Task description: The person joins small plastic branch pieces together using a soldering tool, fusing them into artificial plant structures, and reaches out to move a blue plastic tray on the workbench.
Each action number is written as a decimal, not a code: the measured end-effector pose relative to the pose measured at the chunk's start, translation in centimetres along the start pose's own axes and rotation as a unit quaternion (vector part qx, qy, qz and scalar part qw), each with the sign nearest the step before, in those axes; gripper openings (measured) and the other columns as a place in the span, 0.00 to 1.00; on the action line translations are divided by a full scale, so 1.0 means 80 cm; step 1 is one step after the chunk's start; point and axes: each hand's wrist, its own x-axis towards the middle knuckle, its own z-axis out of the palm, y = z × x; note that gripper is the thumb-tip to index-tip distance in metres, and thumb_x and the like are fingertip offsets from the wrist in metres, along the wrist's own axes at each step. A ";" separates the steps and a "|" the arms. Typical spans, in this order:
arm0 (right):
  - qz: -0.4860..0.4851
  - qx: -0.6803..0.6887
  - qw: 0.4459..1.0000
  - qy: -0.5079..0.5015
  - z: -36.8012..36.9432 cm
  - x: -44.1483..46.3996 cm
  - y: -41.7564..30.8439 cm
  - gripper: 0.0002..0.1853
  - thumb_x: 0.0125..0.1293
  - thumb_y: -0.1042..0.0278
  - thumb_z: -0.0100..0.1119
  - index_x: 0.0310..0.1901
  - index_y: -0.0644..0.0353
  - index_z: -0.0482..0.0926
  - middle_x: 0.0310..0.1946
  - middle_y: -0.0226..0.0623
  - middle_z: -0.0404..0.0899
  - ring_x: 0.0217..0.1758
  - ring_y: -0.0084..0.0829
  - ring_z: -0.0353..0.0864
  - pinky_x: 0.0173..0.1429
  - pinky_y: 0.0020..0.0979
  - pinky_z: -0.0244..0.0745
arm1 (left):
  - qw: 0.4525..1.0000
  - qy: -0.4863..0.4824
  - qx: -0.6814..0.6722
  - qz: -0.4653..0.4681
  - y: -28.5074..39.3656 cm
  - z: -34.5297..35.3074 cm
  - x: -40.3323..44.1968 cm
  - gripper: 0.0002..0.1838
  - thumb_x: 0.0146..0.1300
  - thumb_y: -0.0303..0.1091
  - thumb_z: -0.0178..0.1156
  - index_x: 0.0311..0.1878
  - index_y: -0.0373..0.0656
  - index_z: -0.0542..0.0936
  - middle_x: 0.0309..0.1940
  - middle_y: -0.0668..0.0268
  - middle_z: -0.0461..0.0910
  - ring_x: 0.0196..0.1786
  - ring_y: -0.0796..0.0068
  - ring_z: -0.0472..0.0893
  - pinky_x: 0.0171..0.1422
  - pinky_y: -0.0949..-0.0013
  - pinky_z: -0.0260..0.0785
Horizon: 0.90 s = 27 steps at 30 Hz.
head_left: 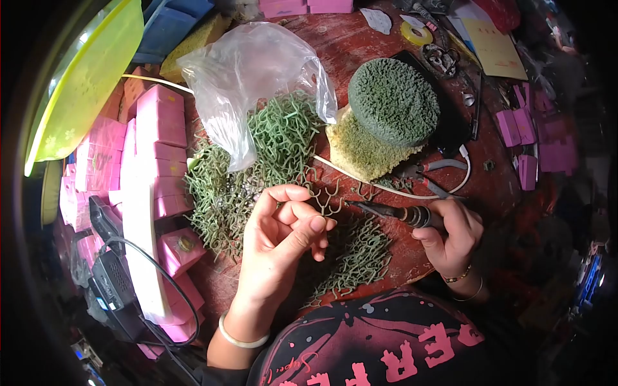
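My left hand (283,235) pinches a small branched green piece (326,204) between thumb and fingers, its prongs pointing up. My right hand (450,235) is wrapped round the dark handle of a pointed tool (386,211), whose tip is close to the right side of the piece. A heap of green branched pieces (222,193) lies beyond and left of my left hand, partly under a clear plastic bag (257,64). More loose green pieces (360,254) are spread on the red table (315,32) below the tool.
A round green textured block (394,101) rests on a yellowish sponge-like block (360,151). Beside them are pliers (438,170) and a white cable (465,154). Pink boxes (161,116) stack at the left, near a black device (116,283). Yellow tape (416,33) lies at the back.
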 end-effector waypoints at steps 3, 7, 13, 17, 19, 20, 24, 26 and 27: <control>0.003 0.002 1.000 -0.004 0.000 -0.001 0.001 0.25 0.61 0.45 0.67 0.30 0.63 0.76 0.19 0.32 0.73 0.18 0.32 0.75 0.22 0.32 0.68 | 1.000 0.008 -0.002 -0.007 0.003 0.001 -0.001 0.18 0.66 0.20 0.61 0.56 0.39 0.68 0.35 0.60 0.81 0.32 0.77 0.79 0.33 0.75 0.74; 0.008 0.009 1.000 -0.005 0.001 0.000 0.000 0.24 0.61 0.45 0.67 0.30 0.63 0.76 0.20 0.32 0.73 0.18 0.32 0.74 0.22 0.31 0.68 | 1.000 0.007 -0.010 -0.015 0.003 0.001 -0.001 0.17 0.66 0.21 0.60 0.56 0.39 0.69 0.35 0.61 0.81 0.32 0.77 0.79 0.33 0.76 0.74; 0.011 0.010 1.000 -0.009 0.000 0.000 0.001 0.24 0.61 0.45 0.67 0.30 0.63 0.76 0.20 0.33 0.72 0.18 0.32 0.74 0.22 0.32 0.67 | 0.999 0.009 -0.020 -0.028 0.004 0.002 -0.003 0.16 0.67 0.22 0.60 0.56 0.39 0.70 0.35 0.61 0.81 0.32 0.78 0.79 0.33 0.77 0.73; 0.004 0.010 1.000 -0.008 0.000 -0.001 0.002 0.25 0.61 0.44 0.67 0.30 0.62 0.76 0.20 0.33 0.73 0.18 0.32 0.74 0.22 0.32 0.68 | 0.999 0.003 -0.017 -0.032 0.005 0.001 -0.003 0.15 0.67 0.22 0.59 0.56 0.39 0.71 0.36 0.62 0.82 0.32 0.79 0.79 0.34 0.77 0.73; 0.004 0.010 1.000 -0.008 0.001 -0.001 0.003 0.25 0.61 0.44 0.67 0.30 0.63 0.76 0.20 0.33 0.73 0.18 0.32 0.74 0.22 0.31 0.68 | 0.999 0.002 -0.017 -0.036 0.005 0.000 -0.003 0.14 0.68 0.22 0.58 0.55 0.38 0.73 0.36 0.62 0.82 0.32 0.79 0.79 0.34 0.77 0.73; 0.004 0.009 1.000 -0.008 0.001 -0.001 0.003 0.25 0.61 0.44 0.67 0.30 0.63 0.76 0.19 0.33 0.73 0.18 0.32 0.75 0.22 0.31 0.68 | 0.999 0.003 -0.017 -0.036 0.005 0.001 -0.003 0.14 0.68 0.22 0.58 0.55 0.38 0.73 0.36 0.62 0.82 0.32 0.79 0.79 0.34 0.77 0.73; 0.004 0.009 1.000 -0.009 0.001 0.001 0.001 0.25 0.61 0.44 0.68 0.30 0.63 0.76 0.20 0.33 0.73 0.19 0.33 0.76 0.23 0.32 0.69 | 0.999 0.002 -0.018 -0.035 0.005 0.000 -0.003 0.13 0.68 0.22 0.59 0.54 0.38 0.73 0.36 0.62 0.82 0.32 0.80 0.78 0.34 0.77 0.73; 0.010 0.005 1.000 -0.013 0.000 0.001 0.000 0.24 0.61 0.45 0.68 0.31 0.63 0.77 0.20 0.33 0.74 0.20 0.34 0.77 0.24 0.32 0.70 | 0.999 0.001 -0.016 -0.030 0.003 -0.001 -0.003 0.13 0.68 0.22 0.59 0.54 0.38 0.74 0.36 0.62 0.82 0.32 0.80 0.78 0.34 0.77 0.73; 0.009 0.005 1.000 -0.013 -0.002 0.001 0.000 0.24 0.61 0.45 0.68 0.31 0.63 0.77 0.20 0.33 0.74 0.20 0.34 0.77 0.24 0.32 0.70 | 1.000 -0.011 -0.016 -0.016 0.000 -0.003 -0.002 0.13 0.67 0.22 0.59 0.54 0.37 0.73 0.36 0.62 0.81 0.32 0.80 0.78 0.33 0.77 0.72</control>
